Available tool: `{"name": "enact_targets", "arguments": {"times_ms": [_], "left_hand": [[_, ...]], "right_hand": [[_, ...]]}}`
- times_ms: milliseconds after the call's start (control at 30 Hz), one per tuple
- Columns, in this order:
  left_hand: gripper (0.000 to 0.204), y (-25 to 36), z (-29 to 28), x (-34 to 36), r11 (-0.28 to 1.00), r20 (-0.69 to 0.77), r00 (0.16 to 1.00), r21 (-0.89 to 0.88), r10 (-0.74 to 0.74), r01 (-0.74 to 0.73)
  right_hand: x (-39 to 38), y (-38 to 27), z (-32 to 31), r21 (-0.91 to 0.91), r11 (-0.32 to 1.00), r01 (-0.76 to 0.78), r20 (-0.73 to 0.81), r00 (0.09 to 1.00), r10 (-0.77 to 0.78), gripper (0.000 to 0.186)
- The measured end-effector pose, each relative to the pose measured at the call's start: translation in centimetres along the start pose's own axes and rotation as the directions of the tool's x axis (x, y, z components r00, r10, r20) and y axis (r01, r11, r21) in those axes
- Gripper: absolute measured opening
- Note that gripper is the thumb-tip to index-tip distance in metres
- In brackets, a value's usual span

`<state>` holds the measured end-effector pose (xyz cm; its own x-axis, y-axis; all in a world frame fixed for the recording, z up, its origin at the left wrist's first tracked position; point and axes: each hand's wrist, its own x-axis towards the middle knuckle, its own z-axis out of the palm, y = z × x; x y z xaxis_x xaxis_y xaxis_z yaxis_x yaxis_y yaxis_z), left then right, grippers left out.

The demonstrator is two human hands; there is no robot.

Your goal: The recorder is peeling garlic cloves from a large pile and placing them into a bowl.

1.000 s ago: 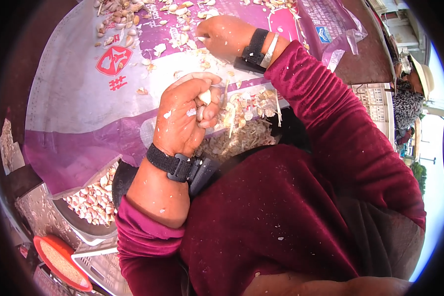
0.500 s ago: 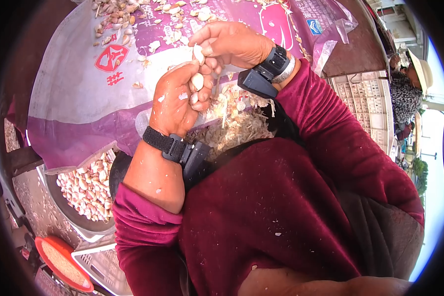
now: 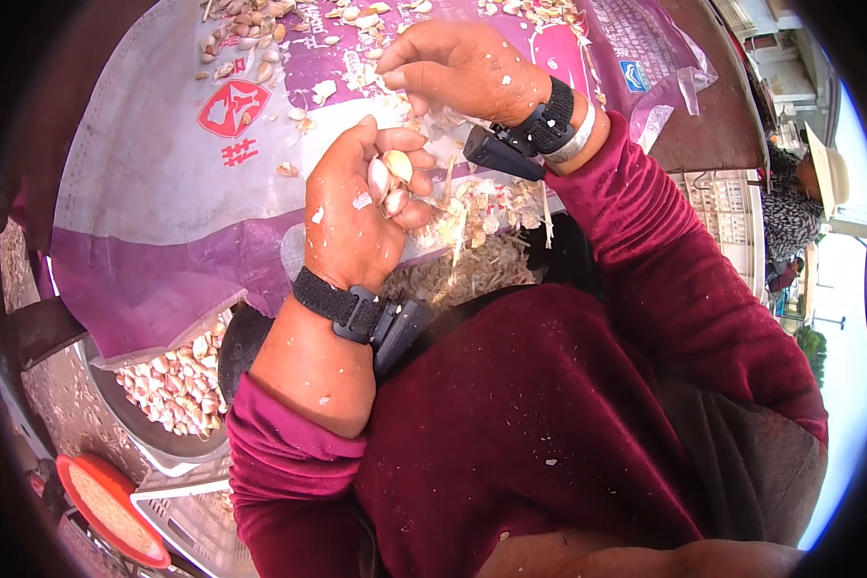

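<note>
Dark-red velvet top (image 3: 511,405) nearest, sleeves short of the black straps on both wrists. Left hand (image 3: 352,212) palm up over the worktop's (image 3: 708,130) near edge, fingers curled round several garlic cloves (image 3: 380,180), thumb lying alongside. Right hand (image 3: 472,72) just beyond, apart from the left; thumb and forefinger parted, nothing seen between; its lower fingers partly hidden, can't tell about those.

For a good hold, probably best: cup loose, no hard squeeze, since smooth cloves would likely slip; right fingertips on one clove at a time, hands close together, above the scraps.

Pile of dry skins and stalks (image 3: 472,275) at the near edge. Off the near-left corner, lower: more loose cloves (image 3: 178,385) in a dark pan, then white crate (image 3: 188,515) and red basin (image 3: 120,482). Purple-and-white sack (image 3: 183,173) spread over the worktop; loose cloves and skin bits toward its far edge (image 3: 250,19). Past the right edge, pale crate (image 3: 718,207); farther, person in pale hat (image 3: 804,183).
</note>
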<state>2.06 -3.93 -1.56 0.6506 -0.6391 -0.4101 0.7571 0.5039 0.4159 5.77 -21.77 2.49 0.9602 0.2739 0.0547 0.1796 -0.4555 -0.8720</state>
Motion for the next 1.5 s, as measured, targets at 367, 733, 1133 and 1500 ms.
{"name": "enact_targets", "arguments": {"times_ms": [367,733,1133,1500], "left_hand": [[0.047,0.6,-0.2,0.2,0.997,0.114,0.993,-0.080,-0.011,0.020],[0.050,-0.5,0.1,0.3,0.998,-0.089,0.994,0.025,-0.063,0.066],[0.024,-0.3,-1.0,0.9,0.997,0.154,0.986,-0.035,-0.067,0.073],[0.021,-0.4,-0.9,0.6,0.998,0.130,0.990,0.009,-0.059,0.058]], "right_hand": [[6.5,4.5,1.0,-0.824,0.397,0.404,0.388,0.913,-0.123,0.016],[-0.9,1.2,0.8,-0.616,0.767,0.179,-0.015,0.971,-0.239,0.017],[4.6,8.2,-6.7,-0.726,0.688,0.018,-0.103,0.986,-0.134,0.022],[5.4,7.4,-5.1,-0.767,0.635,-0.097,-0.020,0.992,0.128,0.023]]}}
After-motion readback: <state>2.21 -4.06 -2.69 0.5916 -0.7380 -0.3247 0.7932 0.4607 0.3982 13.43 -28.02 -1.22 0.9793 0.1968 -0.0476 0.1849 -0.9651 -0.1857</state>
